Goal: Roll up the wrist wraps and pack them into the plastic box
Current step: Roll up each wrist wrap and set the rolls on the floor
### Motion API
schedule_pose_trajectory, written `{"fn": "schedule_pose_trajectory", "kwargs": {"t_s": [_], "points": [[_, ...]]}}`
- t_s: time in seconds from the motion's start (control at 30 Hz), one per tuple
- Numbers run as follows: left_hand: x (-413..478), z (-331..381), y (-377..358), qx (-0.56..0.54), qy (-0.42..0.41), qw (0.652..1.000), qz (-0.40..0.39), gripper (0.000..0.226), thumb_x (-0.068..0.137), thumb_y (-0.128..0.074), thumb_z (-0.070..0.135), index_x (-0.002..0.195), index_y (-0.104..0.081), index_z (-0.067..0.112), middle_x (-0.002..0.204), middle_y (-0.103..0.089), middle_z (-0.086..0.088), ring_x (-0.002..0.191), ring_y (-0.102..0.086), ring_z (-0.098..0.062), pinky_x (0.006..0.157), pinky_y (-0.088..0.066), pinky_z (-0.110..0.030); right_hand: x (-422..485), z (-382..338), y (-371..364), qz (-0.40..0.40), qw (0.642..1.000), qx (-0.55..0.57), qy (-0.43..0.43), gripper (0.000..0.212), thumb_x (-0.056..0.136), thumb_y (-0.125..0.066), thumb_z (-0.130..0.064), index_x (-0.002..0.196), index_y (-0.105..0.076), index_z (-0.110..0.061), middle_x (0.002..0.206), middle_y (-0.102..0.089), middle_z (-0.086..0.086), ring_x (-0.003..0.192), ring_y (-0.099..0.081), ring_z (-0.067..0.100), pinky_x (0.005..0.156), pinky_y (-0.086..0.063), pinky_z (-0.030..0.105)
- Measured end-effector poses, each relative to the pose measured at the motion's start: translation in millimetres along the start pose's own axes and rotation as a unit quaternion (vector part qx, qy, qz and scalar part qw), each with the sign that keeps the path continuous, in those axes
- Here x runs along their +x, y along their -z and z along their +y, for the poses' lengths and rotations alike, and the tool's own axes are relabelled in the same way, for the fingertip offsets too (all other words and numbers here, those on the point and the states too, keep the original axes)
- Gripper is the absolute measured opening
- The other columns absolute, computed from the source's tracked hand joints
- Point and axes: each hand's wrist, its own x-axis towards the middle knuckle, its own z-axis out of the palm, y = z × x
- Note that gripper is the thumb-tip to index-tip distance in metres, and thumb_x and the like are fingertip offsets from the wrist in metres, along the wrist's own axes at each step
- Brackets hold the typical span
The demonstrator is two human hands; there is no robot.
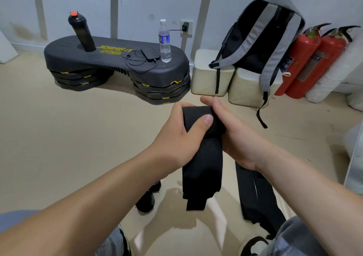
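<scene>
Over the floor, where a second wrap is seen lying flat, a black wrist wrap is held in the air, its top partly rolled and its tail hanging free. The roll is gripped by the left hand, thumb pressed on it, and is clasped by the curled right hand. If that pressure is eased, the roll is likely to spring loose, and the dangling tail may be wound on crooked. No plastic box can be made out.
</scene>
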Motion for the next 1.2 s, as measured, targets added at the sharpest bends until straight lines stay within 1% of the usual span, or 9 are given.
{"fn": "schedule_pose_trajectory", "kwargs": {"t_s": [0.13,0.3,0.47,0.6,0.73,0.8,0.97,1.07,1.2], "points": [[3,1,9,0.027,-0.056,0.998,-0.024,0.024,0.102,-0.069,0.026,0.123,-0.058,0.027,0.105,-0.075,0.002,0.101,-0.073,-0.01,0.091,-0.062,-0.038,-2,-5,5,-0.023,0.992,-0.125,0.004,0.058,0.1,-0.041,-0.068,0.132,-0.068,-0.026,0.124,-0.077,0.005,0.116,-0.073,0.018,0.101,-0.056,0.043],[7,1,24,-0.005,-0.094,0.991,-0.097,0.036,0.099,-0.071,0.005,0.13,-0.061,0.021,0.108,-0.073,-0.007,0.1,-0.071,-0.013,0.082,-0.061,-0.027,-3,-7,14,-0.017,0.986,-0.163,0.024,0.075,0.093,-0.048,-0.076,0.121,-0.07,-0.01,0.093,-0.072,0.011,0.08,-0.065,0.022,0.07,-0.05,0.035],[12,-2,28,0.003,-0.106,0.989,-0.104,0.046,0.095,-0.076,0.002,0.132,-0.063,0.027,0.12,-0.071,-0.004,0.102,-0.07,-0.01,0.083,-0.061,-0.026,-2,-3,11,-0.02,0.993,-0.101,0.056,0.052,0.099,-0.062,-0.054,0.125,-0.07,-0.011,0.115,-0.077,0.016,0.102,-0.074,0.028,0.086,-0.057,0.04],[18,-2,28,-0.046,-0.031,0.995,-0.086,0.05,0.092,-0.08,0.014,0.135,-0.063,0.034,0.13,-0.07,-0.001,0.106,-0.075,-0.012,0.082,-0.061,-0.03,2,3,10,-0.003,0.998,-0.036,0.056,0.058,0.092,-0.073,-0.042,0.136,-0.06,-0.008,0.13,-0.071,0.023,0.121,-0.071,0.036,0.103,-0.058,0.051],[21,2,24,-0.189,0.107,0.968,-0.125,0.037,0.099,-0.061,0.056,0.133,-0.067,0.04,0.132,-0.07,-0.001,0.113,-0.073,-0.025,0.092,-0.063,-0.046,1,4,15,0.017,0.992,-0.057,0.115,0.046,0.087,-0.079,-0.028,0.128,-0.062,-0.016,0.122,-0.07,0.017,0.115,-0.068,0.027,0.097,-0.06,0.044],[21,1,20,-0.155,0.118,0.973,-0.122,0.044,0.104,-0.045,0.067,0.133,-0.064,0.04,0.13,-0.072,0.003,0.112,-0.075,-0.024,0.093,-0.064,-0.047,-2,6,16,-0.005,0.982,-0.11,0.152,0.044,0.089,-0.079,-0.01,0.128,-0.06,-0.017,0.115,-0.069,0.01,0.107,-0.068,0.02,0.092,-0.061,0.038],[19,-10,13,-0.089,0.096,0.988,-0.083,0.041,0.1,-0.065,0.053,0.131,-0.06,0.028,0.127,-0.073,-0.002,0.106,-0.077,-0.021,0.091,-0.065,-0.048,-3,6,13,-0.037,0.978,-0.146,0.147,0.056,0.083,-0.076,0.015,0.122,-0.061,-0.021,0.11,-0.072,-0.003,0.101,-0.072,0.018,0.087,-0.063,0.036],[19,-7,12,-0.103,0.045,0.992,-0.056,0.033,0.101,-0.069,0.037,0.13,-0.059,0.027,0.121,-0.073,-0.002,0.102,-0.076,-0.015,0.079,-0.065,-0.035,0,1,14,0.0,0.99,-0.092,0.108,0.064,0.071,-0.078,0.006,0.123,-0.065,-0.029,0.121,-0.07,0.004,0.102,-0.072,0.023,0.085,-0.064,0.041],[18,-5,17,-0.109,-0.004,0.992,-0.054,0.04,0.101,-0.071,0.022,0.136,-0.055,0.028,0.118,-0.072,0.0,0.097,-0.074,-0.008,0.075,-0.062,-0.027,1,-8,15,-0.016,1.0,-0.012,0.009,0.05,0.091,-0.072,-0.043,0.139,-0.063,-0.03,0.136,-0.068,0.004,0.122,-0.069,0.026,0.091,-0.058,0.044]]}}
